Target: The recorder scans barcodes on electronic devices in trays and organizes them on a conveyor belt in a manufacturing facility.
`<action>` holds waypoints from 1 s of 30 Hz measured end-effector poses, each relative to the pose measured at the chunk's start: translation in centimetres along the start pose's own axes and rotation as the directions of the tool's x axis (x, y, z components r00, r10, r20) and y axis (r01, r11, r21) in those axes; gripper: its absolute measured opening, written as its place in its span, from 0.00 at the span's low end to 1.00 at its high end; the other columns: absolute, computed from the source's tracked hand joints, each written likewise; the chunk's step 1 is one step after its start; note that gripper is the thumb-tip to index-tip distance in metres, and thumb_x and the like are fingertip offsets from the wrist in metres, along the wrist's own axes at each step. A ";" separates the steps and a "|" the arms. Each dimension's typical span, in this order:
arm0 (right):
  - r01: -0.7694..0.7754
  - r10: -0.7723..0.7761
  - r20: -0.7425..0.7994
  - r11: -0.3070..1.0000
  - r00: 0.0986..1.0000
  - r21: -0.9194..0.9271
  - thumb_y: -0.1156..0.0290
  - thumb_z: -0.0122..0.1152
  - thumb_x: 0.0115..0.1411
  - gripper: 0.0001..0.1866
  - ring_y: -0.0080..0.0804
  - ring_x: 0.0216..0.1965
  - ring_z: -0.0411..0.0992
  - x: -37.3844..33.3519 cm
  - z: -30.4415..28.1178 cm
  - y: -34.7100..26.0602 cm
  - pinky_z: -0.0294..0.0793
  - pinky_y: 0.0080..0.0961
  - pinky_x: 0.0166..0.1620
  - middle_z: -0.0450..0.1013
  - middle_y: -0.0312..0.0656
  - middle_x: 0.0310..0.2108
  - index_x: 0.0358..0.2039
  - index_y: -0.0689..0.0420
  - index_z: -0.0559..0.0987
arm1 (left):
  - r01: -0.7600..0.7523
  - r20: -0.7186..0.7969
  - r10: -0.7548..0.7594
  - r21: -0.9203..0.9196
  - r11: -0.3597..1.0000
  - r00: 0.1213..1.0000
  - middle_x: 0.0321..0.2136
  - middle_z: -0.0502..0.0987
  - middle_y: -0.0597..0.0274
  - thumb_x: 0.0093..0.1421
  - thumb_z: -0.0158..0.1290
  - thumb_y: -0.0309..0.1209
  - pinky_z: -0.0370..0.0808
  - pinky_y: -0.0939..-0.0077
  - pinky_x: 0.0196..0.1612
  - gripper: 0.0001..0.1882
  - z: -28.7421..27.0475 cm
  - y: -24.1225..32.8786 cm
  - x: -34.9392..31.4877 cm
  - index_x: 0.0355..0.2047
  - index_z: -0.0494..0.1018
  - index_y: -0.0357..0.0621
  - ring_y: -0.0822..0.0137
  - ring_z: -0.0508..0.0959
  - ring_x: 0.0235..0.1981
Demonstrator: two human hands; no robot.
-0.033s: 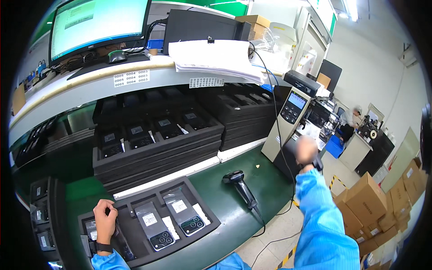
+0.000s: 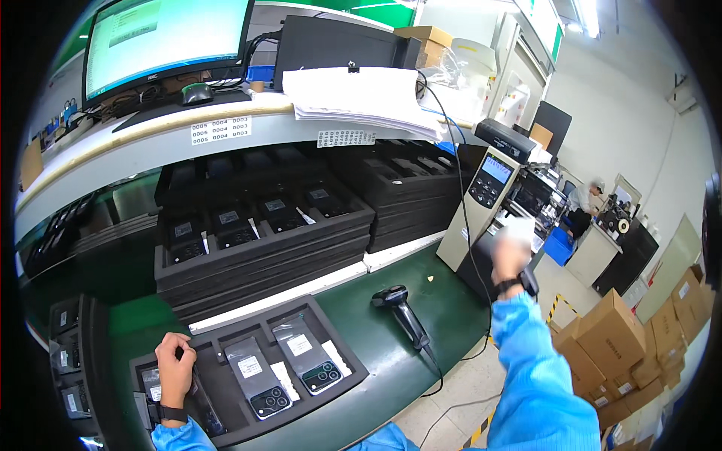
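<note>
My left hand point(image 2: 175, 370) is curled closed over the left part of a black foam tray point(image 2: 218, 354). Whatever its fingers may hold is hidden. Beside it, a dark phone-like piece point(image 2: 205, 406) lies partly behind the wrist. Two phones point(image 2: 251, 366) point(image 2: 304, 347) lie in the tray with camera ends toward me, each with a white label on its back and a white strip alongside. On the right, my right hand point(image 2: 511, 259) is blurred at the front of a label printer point(image 2: 481, 177). A blurred white piece of paper point(image 2: 518, 227) shows at its fingertips; the grip cannot be made out.
A black handheld scanner point(image 2: 404, 316) and its cable lie on the green bench point(image 2: 376, 267). Stacked foam trays point(image 2: 263, 259) stand behind, beneath a shelf with a monitor point(image 2: 162, 45) and papers point(image 2: 353, 94). Cardboard boxes point(image 2: 602, 338) are at right; a co-worker point(image 2: 583, 201) sits farther off.
My right hand has shifted slightly at the printer's front, and a white piece of paper now shows at its fingertips. My left hand stays where it was.
</note>
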State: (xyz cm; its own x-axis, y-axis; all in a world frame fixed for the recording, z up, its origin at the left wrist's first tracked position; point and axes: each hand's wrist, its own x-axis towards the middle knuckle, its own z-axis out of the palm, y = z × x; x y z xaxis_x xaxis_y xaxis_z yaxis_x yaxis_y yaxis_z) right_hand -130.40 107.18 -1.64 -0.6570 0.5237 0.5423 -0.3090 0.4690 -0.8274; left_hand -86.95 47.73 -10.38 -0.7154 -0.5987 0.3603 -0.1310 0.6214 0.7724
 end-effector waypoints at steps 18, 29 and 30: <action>0.051 0.002 0.682 0.997 -0.731 0.051 0.62 0.54 0.68 0.15 0.20 0.18 0.69 -42.2 4.1 -26.3 0.69 0.22 0.23 0.76 0.35 0.21 0.39 0.60 0.83 | -0.105 -0.030 0.103 -0.079 0.991 0.994 0.29 0.78 0.57 0.52 0.58 0.32 0.70 0.63 0.44 0.09 -0.1 -0.6 0.5 0.29 0.74 0.40 0.54 0.78 0.34; 0.124 -0.268 0.865 0.963 0.424 0.238 0.71 0.66 0.59 0.11 0.32 0.38 0.76 -33.3 2.2 -17.5 0.75 0.30 0.43 0.78 0.45 0.36 0.41 0.61 0.79 | -0.085 0.062 0.061 0.543 0.835 0.996 0.44 0.75 0.55 0.52 0.61 0.44 0.63 0.58 0.58 0.27 1.1 1.7 -0.5 0.49 0.74 0.42 0.54 0.73 0.51; 0.260 -0.274 0.770 0.955 0.576 0.145 0.71 0.67 0.58 0.15 0.36 0.43 0.76 -31.1 1.6 -15.6 0.74 0.32 0.48 0.77 0.47 0.40 0.45 0.61 0.78 | -0.101 0.056 0.084 0.520 0.848 0.995 0.44 0.75 0.55 0.53 0.61 0.45 0.63 0.58 0.58 0.27 1.1 1.7 -0.5 0.49 0.74 0.42 0.54 0.73 0.51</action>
State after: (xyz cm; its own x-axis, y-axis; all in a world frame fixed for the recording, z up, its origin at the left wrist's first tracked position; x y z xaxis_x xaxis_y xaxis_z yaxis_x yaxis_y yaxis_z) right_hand -106.25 82.46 -5.86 -0.8232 -0.3743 0.4268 -0.5659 0.4806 -0.6699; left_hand -87.54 49.58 -9.82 -0.7614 -0.5148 0.3940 -0.3955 0.8504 0.3469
